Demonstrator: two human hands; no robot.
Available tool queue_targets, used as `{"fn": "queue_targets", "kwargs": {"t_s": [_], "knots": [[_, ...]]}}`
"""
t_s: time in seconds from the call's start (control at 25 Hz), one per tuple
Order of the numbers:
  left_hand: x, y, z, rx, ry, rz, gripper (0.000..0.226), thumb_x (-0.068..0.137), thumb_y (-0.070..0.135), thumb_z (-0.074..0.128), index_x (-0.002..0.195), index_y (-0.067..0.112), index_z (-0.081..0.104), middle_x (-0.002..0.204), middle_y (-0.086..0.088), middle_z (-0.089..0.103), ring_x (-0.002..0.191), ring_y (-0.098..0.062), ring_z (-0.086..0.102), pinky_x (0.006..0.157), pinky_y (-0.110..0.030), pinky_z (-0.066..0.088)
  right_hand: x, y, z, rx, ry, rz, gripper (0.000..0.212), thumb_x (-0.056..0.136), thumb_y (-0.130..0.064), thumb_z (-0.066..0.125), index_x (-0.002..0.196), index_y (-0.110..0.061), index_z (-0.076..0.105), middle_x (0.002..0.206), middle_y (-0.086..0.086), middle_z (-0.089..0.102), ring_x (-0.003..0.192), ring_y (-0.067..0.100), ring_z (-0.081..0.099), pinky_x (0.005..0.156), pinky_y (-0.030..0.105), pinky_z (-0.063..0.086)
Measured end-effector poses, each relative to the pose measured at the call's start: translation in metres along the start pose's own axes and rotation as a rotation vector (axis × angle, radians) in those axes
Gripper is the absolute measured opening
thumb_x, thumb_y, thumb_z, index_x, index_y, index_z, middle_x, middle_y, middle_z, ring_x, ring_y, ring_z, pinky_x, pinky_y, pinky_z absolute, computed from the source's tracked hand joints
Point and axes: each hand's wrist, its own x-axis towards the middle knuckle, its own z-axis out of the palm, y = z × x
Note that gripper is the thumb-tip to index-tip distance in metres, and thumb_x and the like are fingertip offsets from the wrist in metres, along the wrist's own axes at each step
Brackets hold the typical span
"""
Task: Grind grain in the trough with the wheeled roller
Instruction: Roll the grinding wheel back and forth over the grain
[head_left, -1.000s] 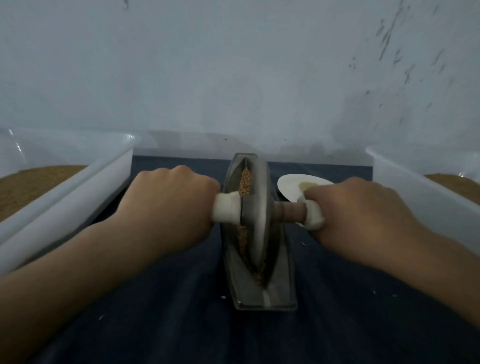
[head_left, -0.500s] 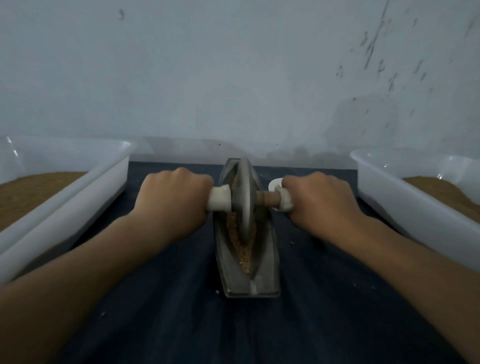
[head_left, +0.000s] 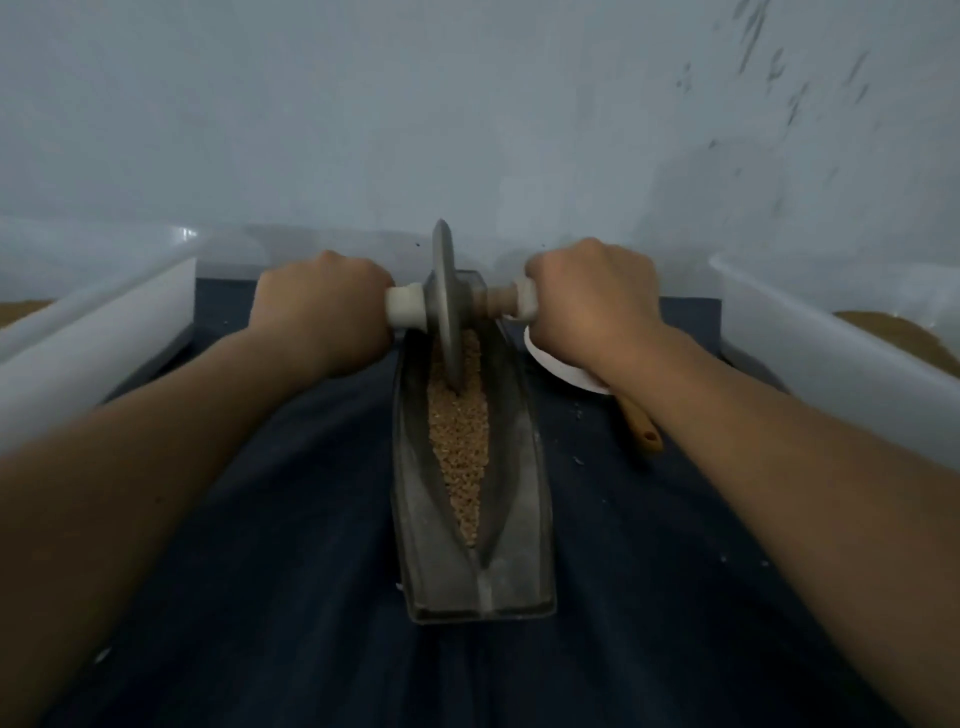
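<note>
A long grey metal trough (head_left: 511, 566) lies lengthwise on the dark blue cloth, its groove filled with tan grain (head_left: 460, 441). The wheeled roller (head_left: 445, 306), a grey metal disc on a cross axle with pale end caps, stands upright in the far end of the groove. My left hand (head_left: 319, 309) grips the left handle and my right hand (head_left: 589, 296) grips the right handle. Both fists hide most of the handles.
A white plastic tub (head_left: 98, 338) with brown meal stands at the left and another tub (head_left: 831, 364) at the right. A white dish (head_left: 553, 364) and a wooden handle (head_left: 641, 426) lie under my right forearm. A pale wall rises close behind.
The roller has travelled away from me, from the middle of the trough to its far end. Both arms have stretched out with it, uncovering grain in the near part of the groove.
</note>
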Motion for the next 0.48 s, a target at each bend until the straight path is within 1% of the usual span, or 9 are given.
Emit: {"fn": "queue_targets", "kwargs": {"t_s": [0.08, 0.16, 0.2, 0.24, 0.28, 0.32, 0.4, 0.44, 0.48], "knots": [[-0.002, 0.000, 0.002, -0.019, 0.036, -0.026, 0.014, 0.085, 0.043, 0.060, 0.092, 0.032, 0.064, 0.081, 0.000, 0.059, 0.072, -0.025, 0.058, 0.061, -0.034, 0.041, 0.002, -0.003, -0.001, -0.012, 0.024, 0.000, 0.012, 0.079, -0.018, 0.065, 0.089, -0.025, 0.063, 0.072, 0.001, 0.052, 0.066, 0.028, 0.052, 0.051, 0.026, 0.023], [-0.025, 0.003, -0.004, -0.001, 0.083, -0.014, 0.008, 0.085, 0.039, 0.058, 0.086, 0.031, 0.061, 0.076, 0.003, 0.056, 0.066, -0.022, 0.053, 0.059, -0.033, 0.037, -0.019, -0.002, -0.009, 0.012, 0.019, -0.031, 0.010, 0.083, -0.026, 0.068, 0.092, -0.026, 0.063, 0.080, 0.002, 0.062, 0.070, 0.029, 0.060, 0.053, 0.028, 0.030], [-0.042, 0.004, -0.012, 0.016, 0.093, 0.011, 0.007, 0.085, 0.038, 0.058, 0.084, 0.031, 0.058, 0.073, 0.005, 0.052, 0.062, -0.020, 0.048, 0.057, -0.032, 0.035, -0.035, 0.000, -0.016, 0.034, 0.000, -0.042, 0.011, 0.084, -0.031, 0.069, 0.092, -0.028, 0.062, 0.080, 0.001, 0.062, 0.069, 0.028, 0.059, 0.053, 0.028, 0.031], [-0.058, 0.005, -0.022, 0.034, 0.084, 0.048, 0.009, 0.084, 0.041, 0.057, 0.083, 0.032, 0.056, 0.070, 0.007, 0.049, 0.059, -0.017, 0.044, 0.055, -0.031, 0.033, -0.051, 0.003, -0.022, 0.055, -0.021, -0.054, 0.012, 0.082, -0.033, 0.069, 0.089, -0.029, 0.060, 0.076, -0.003, 0.059, 0.063, 0.024, 0.055, 0.051, 0.027, 0.030], [-0.071, 0.005, -0.032, 0.050, 0.064, 0.092, 0.010, 0.082, 0.044, 0.057, 0.083, 0.034, 0.056, 0.069, 0.010, 0.047, 0.057, -0.015, 0.041, 0.053, -0.029, 0.032, -0.067, 0.007, -0.029, 0.061, -0.024, -0.068, 0.015, 0.077, -0.034, 0.070, 0.082, -0.030, 0.056, 0.068, -0.007, 0.052, 0.055, 0.019, 0.047, 0.047, 0.025, 0.025], [-0.081, 0.004, -0.042, 0.061, 0.038, 0.128, 0.012, 0.079, 0.047, 0.056, 0.084, 0.036, 0.056, 0.068, 0.011, 0.047, 0.055, -0.013, 0.042, 0.052, -0.028, 0.032, -0.083, 0.010, -0.037, 0.056, 0.007, -0.083, 0.021, 0.070, -0.033, 0.072, 0.074, -0.029, 0.051, 0.059, -0.010, 0.042, 0.047, 0.012, 0.036, 0.045, 0.022, 0.019], [-0.088, 0.001, -0.056, 0.075, -0.040, 0.157, 0.016, 0.072, 0.049, 0.055, 0.085, 0.039, 0.057, 0.069, 0.012, 0.052, 0.059, -0.012, 0.050, 0.052, -0.027, 0.035, -0.100, 0.014, -0.050, 0.041, 0.091, -0.090, 0.031, 0.055, -0.035, 0.073, 0.062, -0.029, 0.043, 0.048, -0.013, 0.023, 0.041, 0.002, 0.017, 0.044, 0.016, 0.010], [-0.086, 0.001, -0.058, 0.082, -0.078, 0.160, 0.018, 0.070, 0.048, 0.055, 0.086, 0.039, 0.058, 0.070, 0.012, 0.054, 0.062, -0.013, 0.054, 0.053, -0.028, 0.037, -0.101, 0.016, -0.051, 0.051, 0.103, -0.091, 0.032, 0.051, -0.036, 0.071, 0.059, -0.030, 0.041, 0.047, -0.013, 0.020, 0.040, 0.000, 0.013, 0.044, 0.014, 0.008], [-0.081, 0.003, -0.056, 0.096, -0.097, 0.159, 0.018, 0.071, 0.046, 0.056, 0.086, 0.038, 0.059, 0.072, 0.011, 0.056, 0.064, -0.014, 0.057, 0.054, -0.028, 0.039, -0.099, 0.016, -0.046, 0.062, 0.092, -0.090, 0.032, 0.051, -0.037, 0.070, 0.058, -0.030, 0.040, 0.046, -0.014, 0.020, 0.040, 0.000, 0.014, 0.044, 0.014, 0.009]]}}
